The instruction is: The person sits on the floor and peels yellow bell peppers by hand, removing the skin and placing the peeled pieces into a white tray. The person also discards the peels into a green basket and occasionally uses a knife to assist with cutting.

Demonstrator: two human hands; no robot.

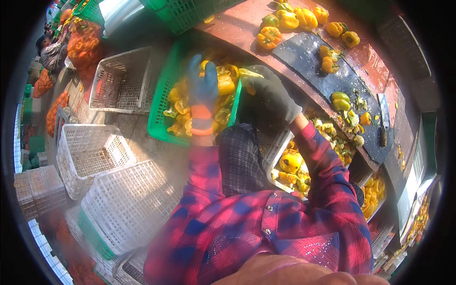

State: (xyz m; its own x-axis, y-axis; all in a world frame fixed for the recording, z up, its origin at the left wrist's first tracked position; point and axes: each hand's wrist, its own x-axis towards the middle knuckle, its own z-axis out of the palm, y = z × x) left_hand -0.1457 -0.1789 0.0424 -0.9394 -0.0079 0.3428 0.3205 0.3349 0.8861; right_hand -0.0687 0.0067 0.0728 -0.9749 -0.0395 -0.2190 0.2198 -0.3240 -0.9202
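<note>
My left hand (203, 83), in a blue-grey glove with an orange cuff, is over a green plastic crate (153, 119) of yellow bell pepper pieces (183, 107). Its fingers are apart, and no held thing shows. A larger yellow pepper piece (225, 84) lies just right of the fingers. At the crate's right rim, my right hand (272, 91) wears a dark grey glove. Its fingers close around a pale yellow pepper piece (251, 73); the glove hides part of it. Below my right forearm stands a white crate (270, 174) with whole peppers and pale core scraps (292, 171).
On the reddish table (235, 26) are whole yellow peppers (269, 37), a dark cutting mat (302, 53), a greenish pepper (340, 101) and a knife (384, 114). White crates (121, 82) stand at left, near a stacked pile (128, 199). Net sacks (83, 46) and a person (53, 51) are farther off.
</note>
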